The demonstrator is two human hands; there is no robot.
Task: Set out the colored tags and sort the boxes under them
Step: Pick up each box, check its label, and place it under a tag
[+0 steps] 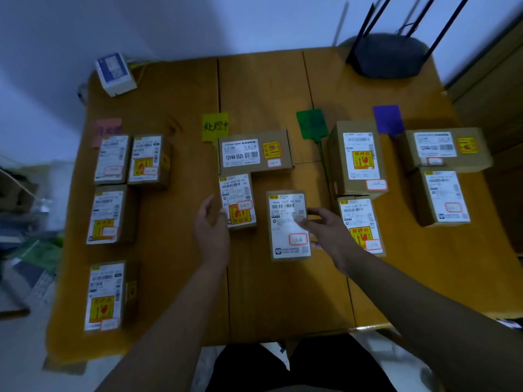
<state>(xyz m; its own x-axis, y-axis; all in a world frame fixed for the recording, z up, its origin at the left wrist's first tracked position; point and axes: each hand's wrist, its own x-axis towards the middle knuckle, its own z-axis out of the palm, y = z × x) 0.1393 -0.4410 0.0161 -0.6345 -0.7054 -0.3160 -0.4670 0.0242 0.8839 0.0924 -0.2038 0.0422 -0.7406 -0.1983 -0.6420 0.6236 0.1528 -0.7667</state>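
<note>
Four tags lie in a row across the wooden table (283, 292): pink (107, 131), yellow (215, 126), green (311, 123) and purple (387, 119). Several labelled cardboard boxes sit below the pink tag (106, 215). Under the yellow tag are a wide box (254, 151) and a smaller box (237, 200). Two boxes lie below the green tag (358, 158), two below the purple (445, 148). My right hand (325, 230) rests its fingers on the right edge of a box (287, 224) in the middle. My left hand (210, 222) is open beside the smaller box.
A black router (387, 56) with antennas stands at the back right of the table. A white and blue box (114, 73) sits at the back left corner. Clutter lies on the floor to the left. A wooden cabinet stands at the right.
</note>
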